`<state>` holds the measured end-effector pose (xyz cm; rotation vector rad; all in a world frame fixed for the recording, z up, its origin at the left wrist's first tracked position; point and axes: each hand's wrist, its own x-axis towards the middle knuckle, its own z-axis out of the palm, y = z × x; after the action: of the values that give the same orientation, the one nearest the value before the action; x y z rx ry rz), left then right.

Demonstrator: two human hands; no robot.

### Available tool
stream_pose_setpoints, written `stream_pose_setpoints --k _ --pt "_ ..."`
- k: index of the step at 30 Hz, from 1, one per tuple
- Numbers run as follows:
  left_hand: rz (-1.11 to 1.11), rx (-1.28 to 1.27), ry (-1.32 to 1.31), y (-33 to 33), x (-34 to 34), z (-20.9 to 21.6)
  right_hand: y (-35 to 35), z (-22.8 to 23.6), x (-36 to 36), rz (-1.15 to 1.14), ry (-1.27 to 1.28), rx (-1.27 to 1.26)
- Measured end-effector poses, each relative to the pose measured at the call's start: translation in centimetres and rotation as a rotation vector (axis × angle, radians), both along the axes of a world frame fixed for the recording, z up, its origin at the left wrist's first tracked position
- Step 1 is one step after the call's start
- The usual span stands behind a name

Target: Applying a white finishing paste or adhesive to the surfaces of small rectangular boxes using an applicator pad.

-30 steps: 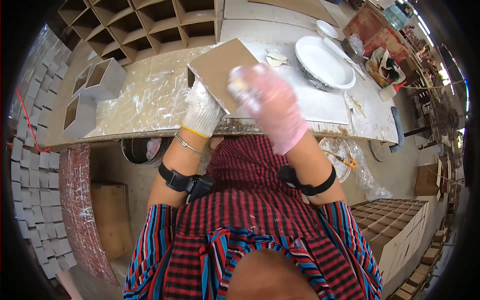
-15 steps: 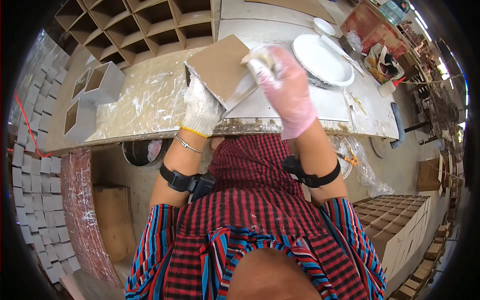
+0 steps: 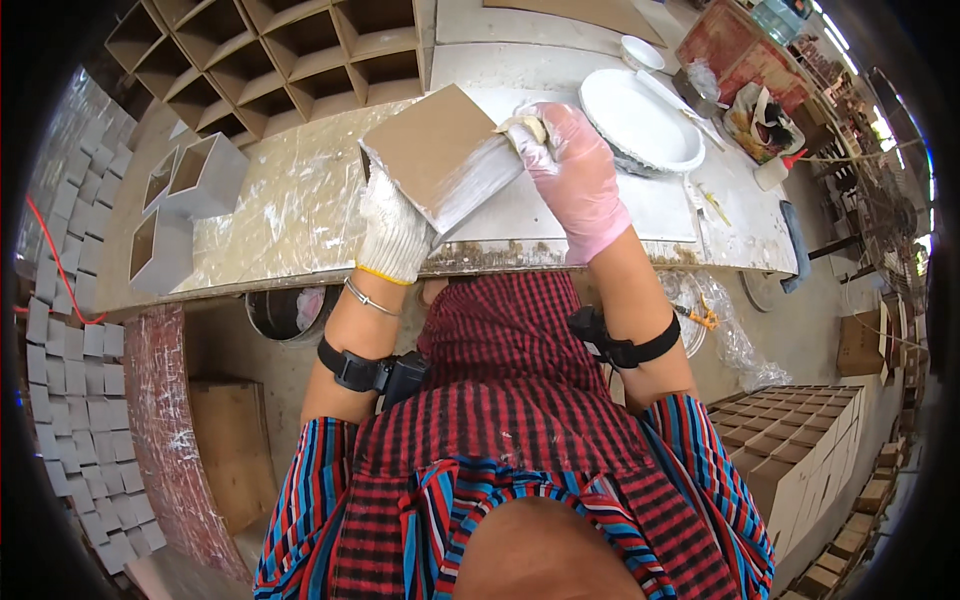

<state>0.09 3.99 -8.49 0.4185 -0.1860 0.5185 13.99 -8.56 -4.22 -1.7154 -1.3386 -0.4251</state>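
A brown cardboard box (image 3: 430, 150), one side streaked white, is held tilted above the front of a paint-marked worktable (image 3: 285, 205). Its lower left is gripped by the white-gloved left hand (image 3: 393, 228), partly hidden. A cream pad (image 3: 524, 127) is pinched by the pink-gloved right hand (image 3: 577, 172) at the box's right corner. A round white basin (image 3: 645, 165) is seen beyond; grey boxes (image 3: 212, 180) are set at left.

Two hands (image 3: 393, 228) (image 3: 580, 180), one held box (image 3: 430, 150), three grey tabletop boxes (image 3: 218, 188) show.
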Motion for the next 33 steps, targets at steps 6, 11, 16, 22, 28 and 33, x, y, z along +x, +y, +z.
stream_pose_setpoints --k 6,11,16,22,28,33 --pt "-0.218 -0.030 -0.299 1.0 0.1 -1.6 -0.4 0.7 -0.4 0.285 0.059 0.032" --pt "0.308 0.238 0.442 -1.2 -0.6 1.0 -1.1 3.0 0.4 0.568 0.674 -0.059" --pt "0.345 0.846 0.357 1.3 -0.4 -2.7 -1.3 3.0 -0.1 0.460 -0.262 -0.224" --pt "-0.026 0.673 0.013 2.0 -1.0 -4.3 1.5 3.8 3.2 0.413 0.035 -0.192" --pt "0.772 1.945 0.481 -0.4 -1.1 1.0 -1.0 3.3 -0.3 0.482 -0.204 -0.210" --pt "0.489 1.376 0.327 0.6 -0.8 -3.5 1.4 4.1 1.8 0.140 -0.314 -0.239"
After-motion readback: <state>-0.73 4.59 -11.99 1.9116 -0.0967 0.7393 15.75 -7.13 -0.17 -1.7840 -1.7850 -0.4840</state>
